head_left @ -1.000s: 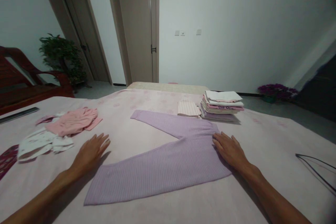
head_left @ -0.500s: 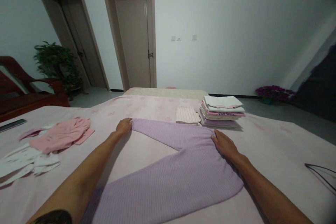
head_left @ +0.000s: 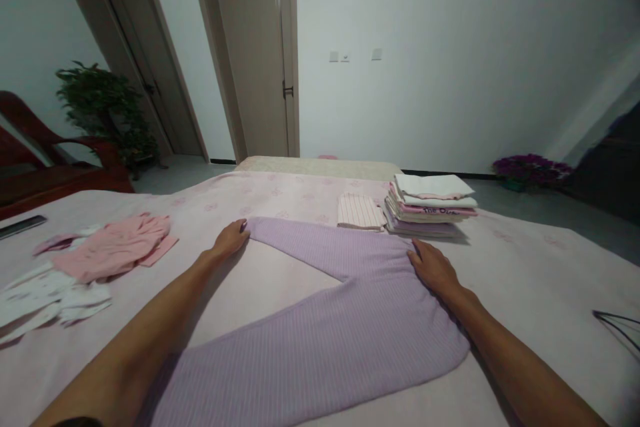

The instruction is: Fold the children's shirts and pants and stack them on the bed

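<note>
A pair of lilac ribbed trousers [head_left: 330, 320] lies spread in a V on the pink bedsheet [head_left: 525, 267]. My left hand [head_left: 230, 239] reaches far forward and its fingers close on the cuff of the far leg. My right hand [head_left: 434, 268] rests on the waistband at the right, fingers curled over its edge. The near leg runs toward me under my left forearm.
A stack of folded clothes [head_left: 430, 205] and a folded striped piece [head_left: 359, 211] sit behind the trousers. Loose pink clothes [head_left: 117, 248] and white clothes [head_left: 45, 297] lie at the left. A dark hanger [head_left: 620, 327] lies at the right edge. Beyond are a chair, plant, doors.
A second ago my left hand lay flat beside the near leg; it has since reached forward to the far leg's cuff and stays there. My right hand stays at the waistband.
</note>
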`<state>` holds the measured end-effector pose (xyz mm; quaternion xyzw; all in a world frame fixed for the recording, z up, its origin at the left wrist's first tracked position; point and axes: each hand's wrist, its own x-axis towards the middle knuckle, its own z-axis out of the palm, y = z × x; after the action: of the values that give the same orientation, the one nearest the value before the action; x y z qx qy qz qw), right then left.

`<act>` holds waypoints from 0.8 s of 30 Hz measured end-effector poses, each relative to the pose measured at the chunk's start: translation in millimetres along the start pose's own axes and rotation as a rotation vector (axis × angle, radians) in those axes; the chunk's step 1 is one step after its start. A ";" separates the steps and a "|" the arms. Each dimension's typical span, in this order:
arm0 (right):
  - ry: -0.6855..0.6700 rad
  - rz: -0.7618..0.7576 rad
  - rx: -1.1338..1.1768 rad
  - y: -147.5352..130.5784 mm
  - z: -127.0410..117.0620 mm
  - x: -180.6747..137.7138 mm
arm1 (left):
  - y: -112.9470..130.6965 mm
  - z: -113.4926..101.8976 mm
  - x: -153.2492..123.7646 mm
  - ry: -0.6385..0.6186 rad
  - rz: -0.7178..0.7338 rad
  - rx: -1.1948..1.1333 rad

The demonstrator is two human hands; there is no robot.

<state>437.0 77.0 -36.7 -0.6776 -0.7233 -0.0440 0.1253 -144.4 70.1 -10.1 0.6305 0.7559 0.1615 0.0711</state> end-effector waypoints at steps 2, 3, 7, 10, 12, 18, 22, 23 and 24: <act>-0.011 0.001 -0.010 -2.0 -3.1 -0.6 | -11.0 -13.0 -23.4 -0.015 -0.004 -0.008; -0.019 -0.002 -0.020 -3.5 -4.9 -0.8 | -16.7 -20.7 -37.1 -0.024 -0.005 -0.011; -0.067 0.025 -0.087 -11.1 -13.7 -1.3 | -37.3 -51.0 -102.2 -0.180 -0.021 -0.082; -0.101 0.103 -0.121 -16.8 -23.4 -0.6 | -47.9 -64.0 -155.6 -0.424 0.006 -0.154; -0.120 0.191 -0.104 -20.3 -30.5 0.1 | -52.1 -66.8 -188.6 -0.516 0.057 -0.178; -0.222 0.355 -0.042 -27.1 -37.5 -4.9 | -59.0 -58.5 -242.4 -0.449 0.082 -0.094; -0.179 0.312 -0.054 -26.8 -33.2 -13.7 | -71.7 -50.9 -219.9 -0.401 0.036 -0.159; -0.171 0.305 -0.050 -26.1 -33.0 -15.8 | -74.3 -49.7 -207.6 -0.370 0.028 -0.162; -0.167 0.303 -0.042 -25.0 -33.3 -18.2 | -76.0 -48.8 -193.7 -0.333 0.021 -0.154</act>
<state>417.2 49.6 -6.3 -0.7828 -0.6196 0.0166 0.0558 -192.6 -138.1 -8.3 0.6489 0.7126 0.1127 0.2417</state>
